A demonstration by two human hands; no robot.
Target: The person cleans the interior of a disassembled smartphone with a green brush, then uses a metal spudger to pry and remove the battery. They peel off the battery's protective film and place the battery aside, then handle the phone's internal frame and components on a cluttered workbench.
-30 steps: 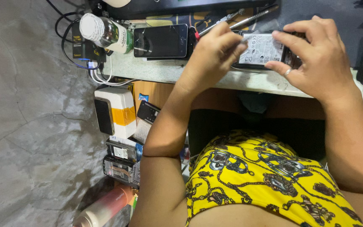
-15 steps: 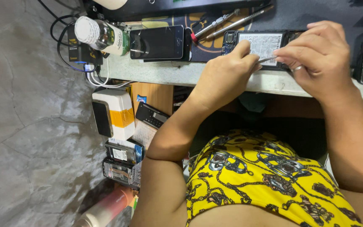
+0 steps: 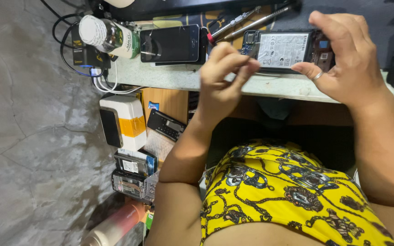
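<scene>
Grip first: our right hand (image 3: 349,57) clasps the opened phone (image 3: 284,50) by its end above the surface (image 3: 270,86), long axis crosswise. Our left hand (image 3: 222,77), fingers pinched together, hovers just beside its near end; whether it pinches anything, we cannot tell.

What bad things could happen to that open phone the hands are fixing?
The opened phone is held by the right hand right at the workbench edge, so a slip might drop it to the floor. The left hand pinches its fingertips together by the phone's corner; what they grip is too small to see, and a tiny part could easily be lost. The jar and second phone lie close by, so an elbow bump might knock them.
</scene>
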